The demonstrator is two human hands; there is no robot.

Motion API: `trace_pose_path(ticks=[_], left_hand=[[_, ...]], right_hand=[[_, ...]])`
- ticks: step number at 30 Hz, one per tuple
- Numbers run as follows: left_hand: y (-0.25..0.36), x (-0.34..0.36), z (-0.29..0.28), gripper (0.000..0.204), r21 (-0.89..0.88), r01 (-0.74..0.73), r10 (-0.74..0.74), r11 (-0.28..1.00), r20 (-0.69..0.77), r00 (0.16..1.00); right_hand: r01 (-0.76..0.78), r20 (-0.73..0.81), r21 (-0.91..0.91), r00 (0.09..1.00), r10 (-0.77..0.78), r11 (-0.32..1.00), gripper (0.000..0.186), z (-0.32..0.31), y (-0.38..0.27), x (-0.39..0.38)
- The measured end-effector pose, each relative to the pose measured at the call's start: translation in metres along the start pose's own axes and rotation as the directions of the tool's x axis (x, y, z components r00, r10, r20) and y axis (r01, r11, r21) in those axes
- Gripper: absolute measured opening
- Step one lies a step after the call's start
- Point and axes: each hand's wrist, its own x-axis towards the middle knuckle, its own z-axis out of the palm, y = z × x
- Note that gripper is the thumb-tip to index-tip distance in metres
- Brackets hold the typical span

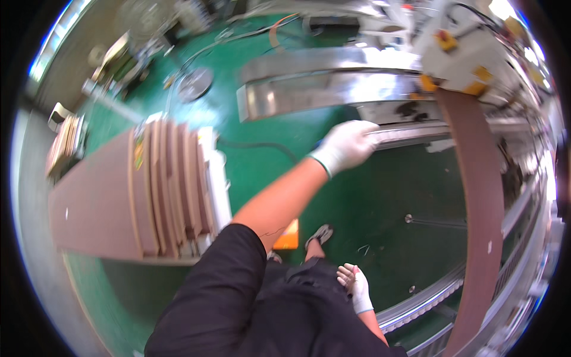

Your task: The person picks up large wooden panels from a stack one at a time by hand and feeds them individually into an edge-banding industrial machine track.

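Observation:
My left hand (347, 146), in a white glove, reaches out at the end of a metal roller rail (410, 135). Motion smears its fingers, so whether they grip the rail is unclear. Low beside my body, my right hand (355, 288) is gloved too, with loosely curled fingers apart and nothing seen in them. To the right a long brown board (480, 202) runs from under a white machine (470, 62) along a roller conveyor (423, 302). At my left stands a stack of brown boards (98, 199), several of them leaning on edge.
Shiny metal channels (321, 94) lie ahead, beyond my left hand. An orange box (287, 235) sits on the green floor near my feet. Farther off are a round metal base (195, 84), trailing cables (262, 144) and a fan (143, 24). Another small stack of boards (66, 143) is at far left.

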Motion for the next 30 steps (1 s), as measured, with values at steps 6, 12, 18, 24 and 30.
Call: trace_pose_path(ticks=[6,12,18,24,30], left_hand=[[0.005,-0.366,-0.022,0.048,0.15,0.274,-0.3,0.95,0.196,0.933],[0.011,-0.742,-0.113,0.05,0.41,0.908,-0.959,-0.087,0.212,-0.188],[0.005,-0.914,-0.107,0.033,-0.514,0.855,-0.827,0.074,-0.511,-0.235],[-0.039,-0.774,0.001,0.031,-0.329,0.941,-0.938,0.076,-0.343,-0.044],[-0.011,-0.565,-0.041,0.041,-0.099,0.909,-0.91,0.404,0.056,0.41]], right_hand=[[-0.051,0.104,-0.005,0.993,0.051,0.999,0.031,0.007,0.031,0.008],[0.041,-0.156,-0.615,0.973,-0.172,0.787,0.032,0.05,0.007,0.007],[0.002,0.093,-0.72,0.991,0.094,0.694,0.025,0.081,0.017,0.053],[0.19,0.226,-0.893,0.973,0.04,0.408,0.023,0.193,0.022,0.052],[0.188,0.243,-0.841,0.969,0.044,0.508,0.021,0.181,0.0,0.108]])
